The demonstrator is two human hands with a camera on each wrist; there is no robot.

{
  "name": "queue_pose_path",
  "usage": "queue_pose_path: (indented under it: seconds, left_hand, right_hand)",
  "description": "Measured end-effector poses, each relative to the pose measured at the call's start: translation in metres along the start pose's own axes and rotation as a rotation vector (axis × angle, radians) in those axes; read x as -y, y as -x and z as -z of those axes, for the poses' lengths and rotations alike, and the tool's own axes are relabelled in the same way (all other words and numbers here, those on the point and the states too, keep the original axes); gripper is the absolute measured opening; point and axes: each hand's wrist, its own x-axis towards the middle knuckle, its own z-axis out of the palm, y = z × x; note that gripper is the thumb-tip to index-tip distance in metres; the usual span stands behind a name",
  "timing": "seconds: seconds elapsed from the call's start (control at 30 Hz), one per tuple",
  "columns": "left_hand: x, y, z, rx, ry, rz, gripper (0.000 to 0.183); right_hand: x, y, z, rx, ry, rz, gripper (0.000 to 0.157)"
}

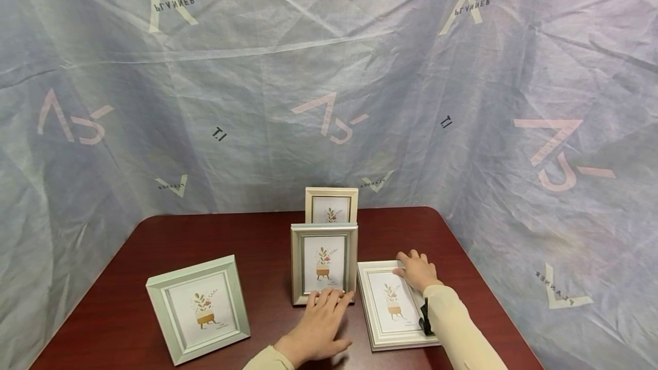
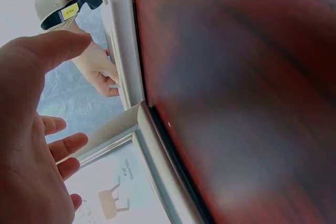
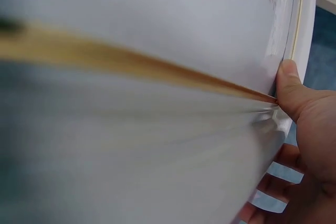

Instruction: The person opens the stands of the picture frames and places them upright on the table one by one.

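Note:
A white picture frame (image 1: 394, 304) lies face up on the right of the table, leaning slightly in the head view. My right hand (image 1: 417, 270) grips its far right corner. In the right wrist view the thumb (image 3: 289, 80) presses on the frame's face while the other fingers curl past its outer edge. My left hand (image 1: 321, 324) is spread, palm down, in front of a silver-grey picture frame (image 1: 297, 267) that stands upright. Its fingertips overlap that frame's lower edge in the head view. The left wrist view shows these fingers loosely bent, holding nothing.
Behind the silver-grey frame stands a cream picture frame (image 1: 331, 192), partly hidden. On the left, a pale green picture frame (image 1: 164, 321) stands tilted. All sit on a dark red table (image 1: 231, 238); a grey-blue printed cloth (image 1: 267, 147) hangs around it.

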Motion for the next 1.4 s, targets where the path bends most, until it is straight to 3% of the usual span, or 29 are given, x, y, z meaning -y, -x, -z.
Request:
queue_pose_path:
  seconds: [0.27, 0.67, 1.1, 1.4]
  left_hand:
    - [0.008, -0.006, 0.01, 0.0, 0.014, 0.021, 0.087]
    - [0.017, -0.014, 0.029, -0.019, 0.056, 0.07, 0.089]
    - [0.017, -0.016, 0.036, -0.089, 0.032, 0.054, 0.089]
    - [0.017, -0.018, 0.048, -0.093, 0.028, 0.057, 0.089]
  right_hand:
    - [-0.006, 0.004, 0.005, -0.011, 0.024, -0.007, 0.037]
    - [-0.005, 0.014, 0.03, -0.065, 0.036, 0.024, 0.04]
    - [-0.003, 0.025, 0.047, -0.266, 0.08, 0.137, 0.029]
    - [0.0, 0.03, 0.059, -0.39, 0.09, 0.242, 0.036]
